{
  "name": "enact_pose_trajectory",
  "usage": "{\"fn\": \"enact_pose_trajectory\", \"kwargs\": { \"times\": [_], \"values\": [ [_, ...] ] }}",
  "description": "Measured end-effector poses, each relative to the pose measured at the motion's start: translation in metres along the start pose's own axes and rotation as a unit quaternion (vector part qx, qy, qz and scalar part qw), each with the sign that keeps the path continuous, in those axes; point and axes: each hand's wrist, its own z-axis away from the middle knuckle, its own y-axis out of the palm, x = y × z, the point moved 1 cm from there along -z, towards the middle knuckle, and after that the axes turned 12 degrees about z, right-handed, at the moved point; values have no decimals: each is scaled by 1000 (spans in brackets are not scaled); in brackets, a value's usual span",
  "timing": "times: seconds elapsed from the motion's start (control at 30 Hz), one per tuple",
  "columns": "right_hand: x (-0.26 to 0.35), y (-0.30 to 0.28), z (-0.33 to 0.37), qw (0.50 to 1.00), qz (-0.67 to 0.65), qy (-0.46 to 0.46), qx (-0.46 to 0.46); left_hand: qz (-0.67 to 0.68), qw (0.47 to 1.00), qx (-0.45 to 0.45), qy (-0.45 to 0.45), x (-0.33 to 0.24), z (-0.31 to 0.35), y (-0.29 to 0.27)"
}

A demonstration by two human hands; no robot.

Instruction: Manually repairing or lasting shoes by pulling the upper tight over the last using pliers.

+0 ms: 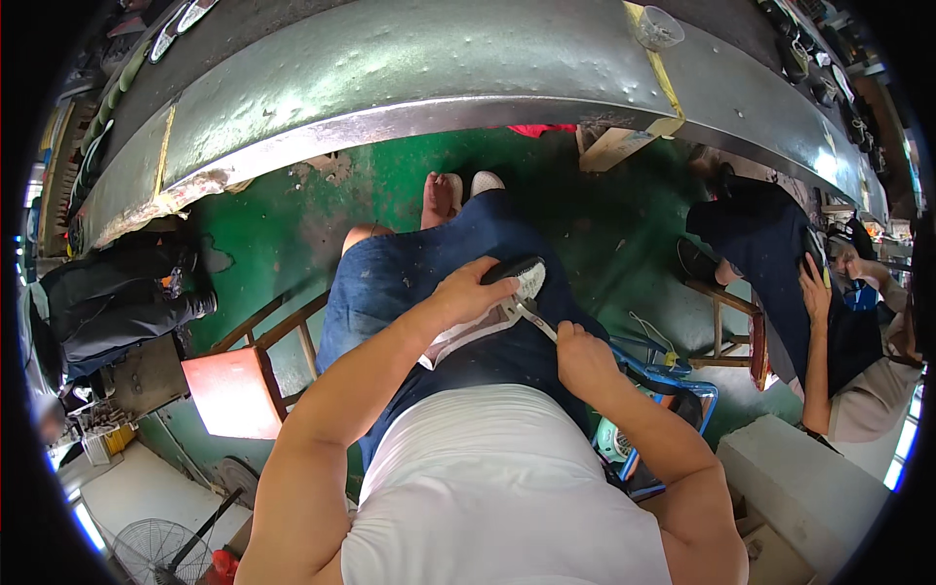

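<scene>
Left hand [473, 292] is clamped over the side of a pale shoe [468, 336], thumb laid along it near the speckled white part; right hand [582, 359] is fisted round a slim, pale-metal tool [536, 321], its far end up against the shoe by that same speckled bit; can't make out if it's actually biting into anything. Shoe's over the lap, just above the blue apron [380, 292]; its long axis runs on a slant, from the lower left near the white shirt [507, 468] to the upper right, where the black-edged end points away from the body; honestly can't tell toe from heel at this angle. Tool comes in crosswise from the right, handle end toward the right fist. Further out, there's a red-topped stool [229, 390] off to the left and a blue metal frame [710, 405] near the right forearm; green floor [604, 214] underneath; long metal bench [439, 68] curving across ahead, clear plastic cup [660, 29] sitting on it; seated co-worker [868, 390] over at far right.
</scene>
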Motion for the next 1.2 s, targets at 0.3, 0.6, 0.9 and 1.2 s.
{"fn": "enact_pose_trajectory", "kwargs": {
  "times": [0.3, 0.6, 0.9, 1.2],
  "values": [
    [-17, -27, -20, 941, -335, 37, 30, -20, 1000, -10, 17, -6, 9, 0],
    [-8, -43, -33, 933, -315, -56, -162, 21, 999, 50, 4, -17, 17, -6],
    [-30, -75, -41, 971, -228, -22, -69, -37, 997, 56, 24, -12, 9, -19],
    [-70, -216, -111, 863, -52, -125, -486, 118, 983, -68, 120, -97, 74, -78]
  ]
}}
